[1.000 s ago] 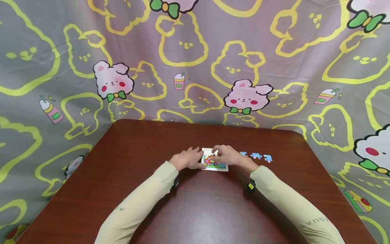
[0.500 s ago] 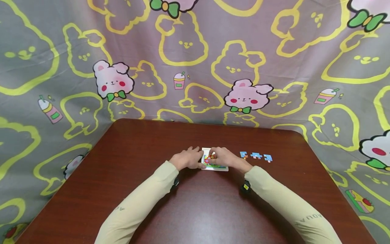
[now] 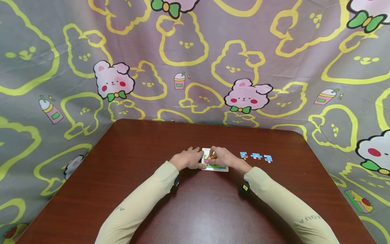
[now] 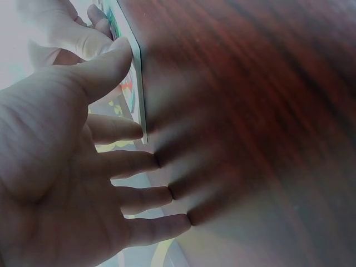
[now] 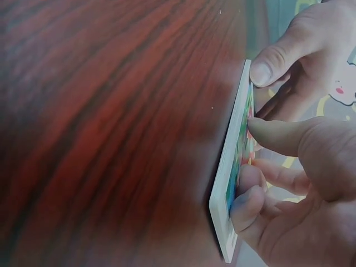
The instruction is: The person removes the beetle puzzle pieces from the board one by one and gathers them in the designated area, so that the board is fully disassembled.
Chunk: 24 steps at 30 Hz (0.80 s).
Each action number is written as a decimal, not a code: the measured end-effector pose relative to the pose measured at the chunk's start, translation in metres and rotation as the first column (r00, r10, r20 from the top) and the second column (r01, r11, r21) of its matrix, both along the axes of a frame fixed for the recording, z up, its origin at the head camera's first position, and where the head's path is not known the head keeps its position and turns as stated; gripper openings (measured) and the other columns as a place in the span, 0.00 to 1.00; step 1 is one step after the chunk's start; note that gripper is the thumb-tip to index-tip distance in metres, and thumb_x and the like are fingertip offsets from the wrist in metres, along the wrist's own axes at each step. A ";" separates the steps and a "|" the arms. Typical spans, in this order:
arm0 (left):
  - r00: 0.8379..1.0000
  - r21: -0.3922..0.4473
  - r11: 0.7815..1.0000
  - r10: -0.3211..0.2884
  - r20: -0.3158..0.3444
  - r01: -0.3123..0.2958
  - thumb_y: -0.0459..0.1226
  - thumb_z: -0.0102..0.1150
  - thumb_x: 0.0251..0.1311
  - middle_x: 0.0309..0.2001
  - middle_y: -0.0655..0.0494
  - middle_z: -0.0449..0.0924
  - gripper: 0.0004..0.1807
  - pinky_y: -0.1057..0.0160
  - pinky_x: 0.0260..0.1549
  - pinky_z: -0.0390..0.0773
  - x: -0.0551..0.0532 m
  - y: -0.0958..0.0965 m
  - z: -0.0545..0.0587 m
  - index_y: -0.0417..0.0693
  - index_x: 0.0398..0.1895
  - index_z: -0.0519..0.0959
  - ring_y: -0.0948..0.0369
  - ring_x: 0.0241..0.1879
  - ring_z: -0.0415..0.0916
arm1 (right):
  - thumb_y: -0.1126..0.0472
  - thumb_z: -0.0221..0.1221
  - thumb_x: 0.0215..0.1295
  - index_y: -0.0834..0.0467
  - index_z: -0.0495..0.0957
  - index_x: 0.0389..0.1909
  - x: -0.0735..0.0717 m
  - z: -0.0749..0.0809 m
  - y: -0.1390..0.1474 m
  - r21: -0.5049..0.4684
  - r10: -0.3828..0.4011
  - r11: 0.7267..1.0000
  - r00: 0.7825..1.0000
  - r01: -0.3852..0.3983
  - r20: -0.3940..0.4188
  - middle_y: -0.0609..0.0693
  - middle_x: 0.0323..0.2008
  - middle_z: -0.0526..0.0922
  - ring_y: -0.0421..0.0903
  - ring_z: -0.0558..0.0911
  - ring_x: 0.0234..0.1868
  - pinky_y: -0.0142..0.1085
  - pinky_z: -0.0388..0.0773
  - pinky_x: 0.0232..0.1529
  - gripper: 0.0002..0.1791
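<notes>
A small jigsaw puzzle board with a white border and a bright red, blue and green picture lies flat on the table. My left hand rests at its left side, fingers spread straight with their tips on the table. The left thumb lies on the board's near edge. Over the picture, my right hand pinches a small red and orange puzzle piece between thumb and index finger, down at the board's surface. Its other fingers curl onto the board, and the hand covers much of the picture's right side.
To the right of the board lie three loose blue jigsaw pieces in a row. The dark red-brown wooden table ends at a hanging cloth printed with cartoon rabbits, behind and at both sides.
My right hand has shifted slightly left and lowered onto the picture, uncovering the nearest loose piece. During the last half second it has barely moved. The left hand stays put.
</notes>
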<state>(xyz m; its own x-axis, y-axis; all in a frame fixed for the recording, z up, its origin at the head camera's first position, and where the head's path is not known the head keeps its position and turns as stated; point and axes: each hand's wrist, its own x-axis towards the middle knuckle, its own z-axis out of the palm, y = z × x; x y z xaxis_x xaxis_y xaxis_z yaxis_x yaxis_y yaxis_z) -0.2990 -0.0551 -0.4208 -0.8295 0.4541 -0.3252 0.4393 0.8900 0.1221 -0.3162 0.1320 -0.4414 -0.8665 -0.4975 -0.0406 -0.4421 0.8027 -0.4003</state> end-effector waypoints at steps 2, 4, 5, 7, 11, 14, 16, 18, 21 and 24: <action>1.000 0.000 1.000 0.002 0.000 -0.002 0.60 0.53 0.65 0.77 0.44 0.52 0.42 0.41 0.69 0.60 0.000 0.000 0.000 0.52 0.76 0.58 0.42 0.76 0.49 | 0.56 0.69 0.59 0.59 0.76 0.42 0.001 0.000 0.000 -0.010 0.009 1.000 1.000 -0.009 -0.007 0.49 0.28 0.81 0.42 0.74 0.28 0.33 0.70 0.31 0.16; 1.000 -0.001 1.000 0.001 -0.003 -0.001 0.60 0.54 0.65 0.77 0.43 0.52 0.41 0.41 0.69 0.61 0.000 0.001 0.000 0.52 0.76 0.59 0.41 0.76 0.49 | 0.56 0.69 0.59 0.59 0.75 0.42 0.002 0.000 0.001 -0.017 0.018 1.000 1.000 -0.018 -0.017 0.49 0.29 0.81 0.42 0.75 0.28 0.34 0.71 0.31 0.17; 1.000 0.000 1.000 0.001 -0.005 -0.001 0.60 0.54 0.65 0.77 0.43 0.53 0.41 0.41 0.69 0.61 0.000 0.001 0.000 0.52 0.76 0.59 0.41 0.76 0.50 | 0.56 0.69 0.58 0.59 0.74 0.41 0.002 0.000 0.000 -0.019 0.021 1.000 1.000 -0.021 -0.020 0.49 0.29 0.82 0.42 0.76 0.29 0.34 0.71 0.32 0.17; 1.000 0.000 1.000 0.000 -0.009 0.000 0.60 0.54 0.64 0.77 0.43 0.53 0.41 0.41 0.69 0.62 0.000 0.001 0.001 0.52 0.75 0.60 0.41 0.76 0.50 | 0.56 0.69 0.58 0.59 0.74 0.41 0.003 0.001 0.000 -0.019 0.020 1.000 1.000 -0.020 -0.016 0.50 0.30 0.82 0.42 0.76 0.29 0.35 0.72 0.32 0.17; 1.000 0.003 1.000 0.000 -0.011 0.000 0.60 0.55 0.64 0.76 0.42 0.54 0.40 0.40 0.68 0.63 0.000 0.001 0.000 0.52 0.75 0.60 0.41 0.75 0.51 | 0.56 0.69 0.59 0.58 0.74 0.41 0.004 0.003 0.000 -0.008 0.008 1.000 1.000 -0.008 -0.009 0.51 0.31 0.81 0.43 0.77 0.31 0.36 0.72 0.33 0.17; 1.000 0.007 1.000 0.005 -0.013 -0.005 0.59 0.55 0.64 0.76 0.42 0.54 0.41 0.40 0.67 0.63 0.000 0.002 0.000 0.51 0.75 0.61 0.41 0.75 0.52 | 0.56 0.68 0.59 0.58 0.74 0.40 0.004 0.004 -0.001 0.000 0.000 1.000 1.000 0.000 -0.011 0.50 0.31 0.82 0.43 0.77 0.31 0.36 0.73 0.33 0.16; 1.000 0.006 1.000 0.008 -0.012 -0.008 0.59 0.56 0.64 0.76 0.42 0.54 0.41 0.40 0.68 0.63 0.000 0.002 0.000 0.51 0.75 0.60 0.41 0.75 0.51 | 0.56 0.68 0.59 0.58 0.75 0.40 0.003 0.005 -0.001 0.005 -0.005 1.000 1.000 0.005 -0.010 0.49 0.29 0.82 0.42 0.77 0.30 0.36 0.73 0.32 0.15; 1.000 0.003 1.000 0.010 -0.010 -0.010 0.60 0.56 0.64 0.76 0.43 0.54 0.41 0.40 0.68 0.62 0.000 0.002 0.000 0.51 0.75 0.60 0.41 0.75 0.51 | 0.57 0.68 0.59 0.58 0.75 0.39 0.003 0.006 -0.002 0.014 -0.008 1.000 1.000 0.008 -0.014 0.48 0.28 0.81 0.42 0.77 0.30 0.35 0.73 0.31 0.14; 1.000 0.001 1.000 0.008 -0.006 -0.008 0.60 0.55 0.64 0.77 0.43 0.53 0.42 0.40 0.68 0.62 0.000 0.002 0.001 0.51 0.75 0.59 0.41 0.75 0.50 | 0.57 0.68 0.59 0.58 0.76 0.38 0.002 0.007 -0.003 0.026 -0.012 1.000 1.000 0.012 -0.025 0.47 0.27 0.79 0.42 0.75 0.29 0.35 0.71 0.31 0.13; 1.000 0.005 1.000 0.008 -0.004 -0.008 0.60 0.55 0.64 0.77 0.43 0.53 0.42 0.40 0.68 0.62 0.000 0.003 0.001 0.51 0.75 0.59 0.40 0.75 0.51 | 0.58 0.68 0.59 0.58 0.75 0.36 0.002 0.008 -0.004 0.030 -0.009 1.000 1.000 0.010 -0.029 0.47 0.27 0.77 0.42 0.73 0.28 0.34 0.69 0.30 0.12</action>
<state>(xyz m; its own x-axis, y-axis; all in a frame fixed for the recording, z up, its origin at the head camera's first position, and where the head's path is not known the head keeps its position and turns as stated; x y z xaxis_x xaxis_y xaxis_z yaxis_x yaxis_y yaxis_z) -0.2995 -0.0525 -0.4198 -0.8342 0.4492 -0.3200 0.4329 0.8928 0.1248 -0.3140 0.1283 -0.4330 -0.8724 -0.4879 -0.0303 -0.4451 0.8184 -0.3634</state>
